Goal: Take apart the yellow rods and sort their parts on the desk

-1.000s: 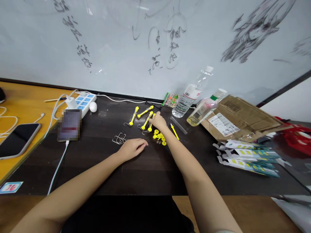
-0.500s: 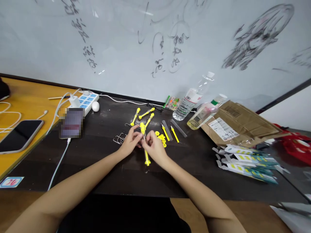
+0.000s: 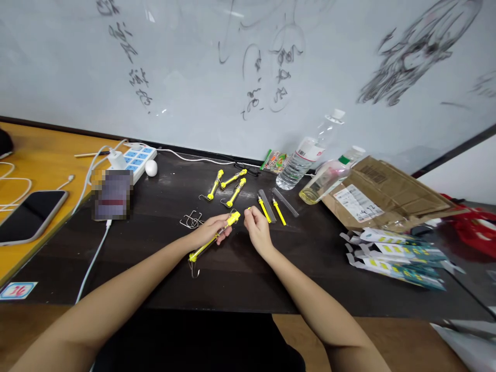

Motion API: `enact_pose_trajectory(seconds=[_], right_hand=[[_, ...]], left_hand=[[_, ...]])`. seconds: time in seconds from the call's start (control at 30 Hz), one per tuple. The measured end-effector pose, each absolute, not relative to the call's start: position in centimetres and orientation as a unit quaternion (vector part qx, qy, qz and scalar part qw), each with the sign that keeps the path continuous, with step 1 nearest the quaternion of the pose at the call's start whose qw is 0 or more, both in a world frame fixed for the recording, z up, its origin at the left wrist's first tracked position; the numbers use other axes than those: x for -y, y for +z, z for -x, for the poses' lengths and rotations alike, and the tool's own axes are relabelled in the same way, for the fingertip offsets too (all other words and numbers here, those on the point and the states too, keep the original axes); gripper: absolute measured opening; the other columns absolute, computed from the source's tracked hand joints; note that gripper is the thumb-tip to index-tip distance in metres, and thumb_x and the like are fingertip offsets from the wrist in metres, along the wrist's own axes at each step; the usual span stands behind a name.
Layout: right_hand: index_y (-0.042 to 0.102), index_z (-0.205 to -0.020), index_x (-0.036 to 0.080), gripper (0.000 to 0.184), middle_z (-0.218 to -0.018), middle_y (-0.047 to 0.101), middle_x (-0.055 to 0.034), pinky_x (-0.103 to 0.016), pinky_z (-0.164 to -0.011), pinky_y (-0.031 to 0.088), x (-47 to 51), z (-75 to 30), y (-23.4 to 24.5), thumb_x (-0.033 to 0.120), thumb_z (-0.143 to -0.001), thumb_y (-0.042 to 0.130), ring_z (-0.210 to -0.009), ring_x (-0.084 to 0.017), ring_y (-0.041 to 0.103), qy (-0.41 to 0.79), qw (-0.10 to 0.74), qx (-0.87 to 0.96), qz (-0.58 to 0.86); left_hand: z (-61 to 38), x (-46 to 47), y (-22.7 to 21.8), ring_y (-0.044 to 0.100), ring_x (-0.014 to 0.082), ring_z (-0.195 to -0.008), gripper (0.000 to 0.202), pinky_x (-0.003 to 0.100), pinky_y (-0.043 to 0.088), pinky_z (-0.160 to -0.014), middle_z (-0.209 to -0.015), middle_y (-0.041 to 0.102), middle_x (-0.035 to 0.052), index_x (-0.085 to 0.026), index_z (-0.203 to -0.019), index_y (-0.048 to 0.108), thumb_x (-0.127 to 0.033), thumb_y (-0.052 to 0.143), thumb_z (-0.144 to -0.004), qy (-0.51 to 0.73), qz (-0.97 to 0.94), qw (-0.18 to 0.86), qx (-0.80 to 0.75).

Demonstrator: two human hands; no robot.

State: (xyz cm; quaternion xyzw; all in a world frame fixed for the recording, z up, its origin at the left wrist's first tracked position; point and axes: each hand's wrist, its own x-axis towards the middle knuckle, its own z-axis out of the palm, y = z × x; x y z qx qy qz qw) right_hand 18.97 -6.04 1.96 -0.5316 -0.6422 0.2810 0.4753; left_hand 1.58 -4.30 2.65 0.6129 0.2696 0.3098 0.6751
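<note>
My left hand (image 3: 209, 231) is closed around a long yellow tool with a wire hook at its lower end (image 3: 201, 249), held slanted above the dark table (image 3: 232, 279). My right hand (image 3: 256, 227) sits just right of the tool's yellow top, its fingers pinched on a small yellow piece (image 3: 249, 209). Beyond my hands lie three more yellow hooked tools (image 3: 228, 185), two short yellow sticks (image 3: 271, 209) with clear tubes, and a bent wire clip (image 3: 191, 220).
A power strip (image 3: 134, 157), a white ball (image 3: 151, 168) and cables lie at the back left; a phone (image 3: 29, 214) rests on the orange table. Two plastic bottles (image 3: 310, 160), a cardboard package (image 3: 383, 194) and several printed packets (image 3: 395, 253) occupy the right.
My right hand fetched a yellow tool from the far group and brought it near. The left hand has taken hold of it and tilted it; the right hand now pinches a small yellow piece.
</note>
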Motion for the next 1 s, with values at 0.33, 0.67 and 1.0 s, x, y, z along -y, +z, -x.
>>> enact_pose_trajectory(seconds=[0.33, 0.67, 1.0], right_hand=[[0.027, -0.055, 0.02, 0.047, -0.055, 0.024, 0.0049, -0.024, -0.051, 0.022, 5.8, -18.8, 1.8, 0.051, -0.086, 0.044, -0.052, -0.009, 0.026, 0.292, 0.424, 0.684, 0.516], [0.03, -0.05, 0.019, 0.049, -0.051, 0.024, 0.0058, -0.023, -0.048, 0.02, 5.2, -18.8, 0.5, 0.052, -0.082, 0.05, -0.05, -0.008, 0.024, 0.321, 0.403, 0.674, 0.529], [0.026, -0.051, 0.02, 0.052, -0.052, 0.02, 0.0056, -0.024, -0.047, 0.018, 5.0, -18.7, 0.3, 0.056, -0.08, 0.049, -0.049, -0.008, 0.021, 0.326, 0.426, 0.632, 0.559]], left_hand=[[-0.7, 4.4, 2.4, 0.044, 0.0053, -0.041, 0.026, 0.015, 0.035, -0.036, -0.062, 0.055, -0.0015, -0.015, -0.088, 0.055, -0.034, 0.037, -0.086, 0.203, -0.7, 0.615, -0.301], [-0.3, 4.4, 3.0, 0.046, 0.0082, -0.044, 0.03, 0.019, 0.034, -0.044, -0.057, 0.052, -0.004, -0.018, -0.077, 0.054, -0.047, 0.049, -0.083, 0.205, -0.785, 0.465, -0.354], [-0.2, 4.5, 3.3, 0.061, 0.0207, -0.089, 0.032, 0.028, 0.043, -0.072, -0.105, 0.063, 0.0019, -0.026, -0.109, 0.054, -0.041, 0.06, -0.081, 0.243, -0.867, 0.231, -0.369]])
